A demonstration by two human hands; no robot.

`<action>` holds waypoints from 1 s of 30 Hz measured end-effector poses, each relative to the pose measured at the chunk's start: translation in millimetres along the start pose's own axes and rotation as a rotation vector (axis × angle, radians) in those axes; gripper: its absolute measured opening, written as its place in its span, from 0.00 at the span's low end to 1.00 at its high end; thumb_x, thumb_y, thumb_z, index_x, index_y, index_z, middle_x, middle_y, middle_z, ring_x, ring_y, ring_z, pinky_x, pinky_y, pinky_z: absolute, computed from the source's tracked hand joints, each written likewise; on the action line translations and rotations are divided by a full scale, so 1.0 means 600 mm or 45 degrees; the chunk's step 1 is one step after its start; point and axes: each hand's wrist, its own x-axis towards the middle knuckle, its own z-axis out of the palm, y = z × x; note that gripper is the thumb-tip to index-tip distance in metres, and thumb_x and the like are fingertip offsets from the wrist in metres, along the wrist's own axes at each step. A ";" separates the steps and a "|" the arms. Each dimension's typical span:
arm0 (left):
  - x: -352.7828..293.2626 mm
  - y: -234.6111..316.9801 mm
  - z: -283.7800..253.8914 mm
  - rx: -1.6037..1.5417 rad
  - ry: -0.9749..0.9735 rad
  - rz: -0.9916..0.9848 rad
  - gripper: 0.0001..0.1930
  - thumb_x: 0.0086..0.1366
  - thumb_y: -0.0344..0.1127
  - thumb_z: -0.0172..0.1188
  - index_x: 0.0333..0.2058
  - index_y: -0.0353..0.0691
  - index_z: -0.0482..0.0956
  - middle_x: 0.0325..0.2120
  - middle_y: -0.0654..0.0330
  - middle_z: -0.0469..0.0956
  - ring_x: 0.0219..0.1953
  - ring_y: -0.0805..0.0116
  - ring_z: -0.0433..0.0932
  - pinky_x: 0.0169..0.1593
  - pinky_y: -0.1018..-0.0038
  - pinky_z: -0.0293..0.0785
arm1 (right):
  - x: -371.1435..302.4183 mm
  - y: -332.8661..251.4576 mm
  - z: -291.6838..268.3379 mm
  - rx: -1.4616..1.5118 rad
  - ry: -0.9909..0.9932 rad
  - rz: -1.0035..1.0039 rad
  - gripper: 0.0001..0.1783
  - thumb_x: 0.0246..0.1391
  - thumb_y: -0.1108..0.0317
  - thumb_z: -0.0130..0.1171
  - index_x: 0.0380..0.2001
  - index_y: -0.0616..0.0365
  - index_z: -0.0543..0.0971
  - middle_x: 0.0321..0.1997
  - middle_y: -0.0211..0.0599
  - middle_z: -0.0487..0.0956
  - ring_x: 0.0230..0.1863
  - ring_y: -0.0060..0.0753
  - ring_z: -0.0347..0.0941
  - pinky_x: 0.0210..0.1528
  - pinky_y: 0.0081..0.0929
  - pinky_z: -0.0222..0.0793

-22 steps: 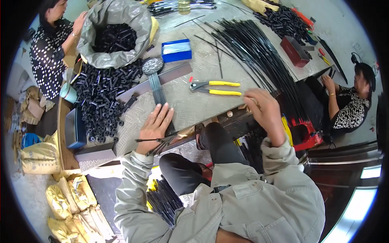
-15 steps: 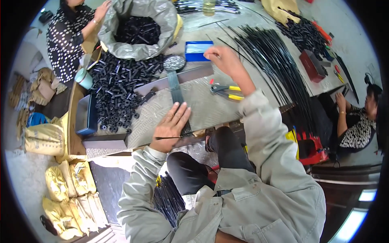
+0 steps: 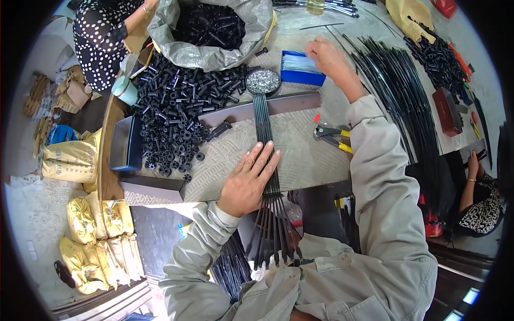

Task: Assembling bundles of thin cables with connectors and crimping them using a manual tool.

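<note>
My left hand (image 3: 249, 179) lies flat on a row of thin dark rods (image 3: 263, 123), its fingers stretched out. The rods run from a round dish of silvery bits (image 3: 263, 80) across the table, over its near edge and above my lap. My right hand (image 3: 331, 58) hovers at the right side of a blue box (image 3: 302, 77) of thin pale strips (image 3: 300, 62). Its fingers are pinched together; what they hold, if anything, is too small to make out. Yellow-handled pliers (image 3: 332, 136) rest on the table below my right hand.
Black plastic parts (image 3: 176, 101) are heaped at left beside a grey sack (image 3: 259, 32) of similar parts. A long dark bar (image 3: 292, 106) passes beneath the rods. Many black rods (image 3: 396, 91) lie at right. Two people (image 3: 99, 45) (image 3: 476, 198) sit nearby.
The rods now extend past the table edge toward me, where few showed before. My left hand stays flat beside them. My right hand is still by the blue box; the view has shifted.
</note>
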 end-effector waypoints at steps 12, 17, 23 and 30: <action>0.008 -0.001 0.010 0.047 -0.035 0.016 0.40 0.49 0.53 0.59 0.56 0.34 0.60 0.58 0.49 0.57 0.60 0.50 0.55 0.60 0.63 0.55 | -0.080 -0.131 0.021 0.303 -0.204 -0.220 0.04 0.48 0.69 0.53 0.28 0.51 0.77 0.27 0.36 0.73 0.29 0.45 0.72 0.28 0.37 0.66; 0.012 0.007 0.001 -0.033 -0.044 -0.052 0.28 0.52 0.27 0.45 0.56 0.37 0.60 0.58 0.52 0.57 0.61 0.53 0.56 0.60 0.64 0.55 | -0.078 -0.128 0.028 0.252 -0.165 -0.170 0.04 0.47 0.70 0.53 0.27 0.51 0.77 0.26 0.37 0.72 0.27 0.45 0.72 0.25 0.39 0.65; 0.016 0.011 0.007 -0.032 -0.044 -0.054 0.27 0.53 0.25 0.44 0.56 0.35 0.62 0.58 0.51 0.58 0.60 0.52 0.56 0.60 0.64 0.55 | -0.076 -0.122 0.038 0.256 -0.148 -0.198 0.04 0.47 0.70 0.53 0.26 0.51 0.77 0.26 0.37 0.72 0.27 0.45 0.72 0.25 0.39 0.65; 0.018 0.009 0.006 -0.014 -0.043 -0.050 0.27 0.53 0.25 0.44 0.55 0.35 0.62 0.58 0.50 0.58 0.60 0.51 0.57 0.60 0.64 0.56 | -0.075 -0.121 0.044 0.269 -0.149 -0.186 0.03 0.47 0.71 0.53 0.26 0.51 0.76 0.26 0.37 0.72 0.27 0.45 0.73 0.25 0.39 0.65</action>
